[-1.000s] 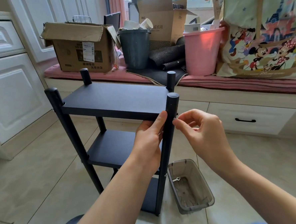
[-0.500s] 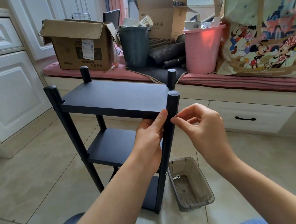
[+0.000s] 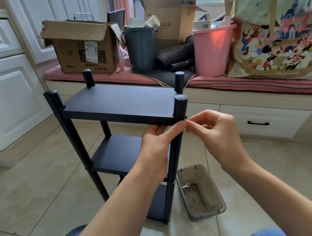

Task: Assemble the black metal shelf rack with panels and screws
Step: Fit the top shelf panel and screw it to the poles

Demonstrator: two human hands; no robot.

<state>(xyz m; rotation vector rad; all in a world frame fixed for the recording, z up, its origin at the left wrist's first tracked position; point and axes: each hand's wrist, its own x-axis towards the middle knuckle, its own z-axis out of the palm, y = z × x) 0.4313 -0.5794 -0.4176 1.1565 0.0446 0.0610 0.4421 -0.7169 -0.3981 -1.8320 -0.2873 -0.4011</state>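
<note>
The black shelf rack [image 3: 121, 105] stands upright on the floor; the left hand [image 3: 156, 141] grips its near right post [image 3: 178, 134] under the top panel, while the right hand [image 3: 214, 130] pinches something small beside that post

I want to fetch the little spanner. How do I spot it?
Find the black shelf rack on the floor. Right beside its front leg sits a see-through plastic tub. The spanner is the small shiny silver piece lying inside.
</note>
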